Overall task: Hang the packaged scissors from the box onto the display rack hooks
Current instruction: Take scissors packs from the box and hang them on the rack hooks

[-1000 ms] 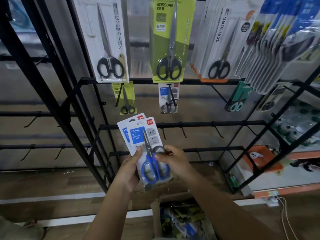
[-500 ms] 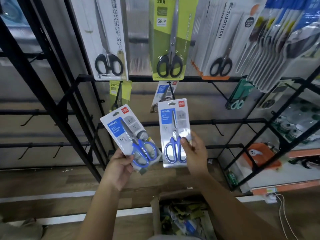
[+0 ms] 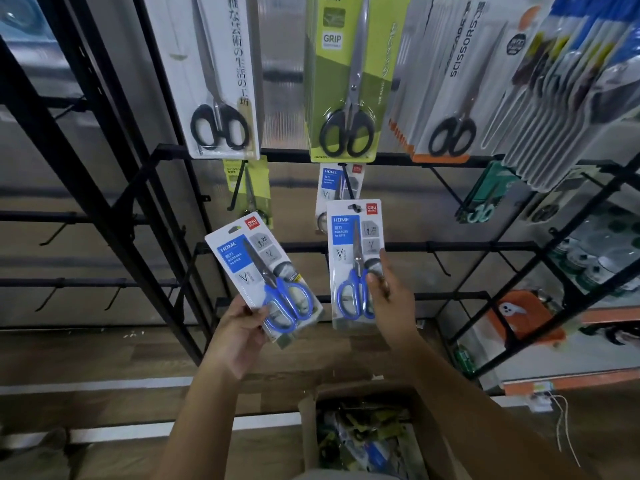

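1. A blue-handled pack (image 3: 355,261) is pinched along its lower right edge by the right hand (image 3: 391,299), thumb on the front face and fingers curled behind. The pack is held upright, its long axis nearly vertical, with all of it above and left of the grip.
2. The hang hole at the top of this pack is seen at the tip of a black hook (image 3: 346,180), on which an identical pack already hangs just behind. The hook is straight above the grip, at the far end of the pack's long axis; whether the hole is already threaded cannot be told.
3. A second pack (image 3: 261,277) is gripped at its lower end by the left hand (image 3: 239,330), fingers wrapped round the bottom edge. It is tilted, its top leaning up and left from the grip, well clear of any hook.
4. The right hand is judged nearer the hook, so its pack is expected to be hung first.
5. The box (image 3: 363,434) lies below both grips, with more packs inside.
6. On both held packs "HOME" on blue and a red "deli" mark are read. Above, "GRIP" is printed on a green pack (image 3: 346,81) and "SCISSORS" on a white pack (image 3: 460,81).
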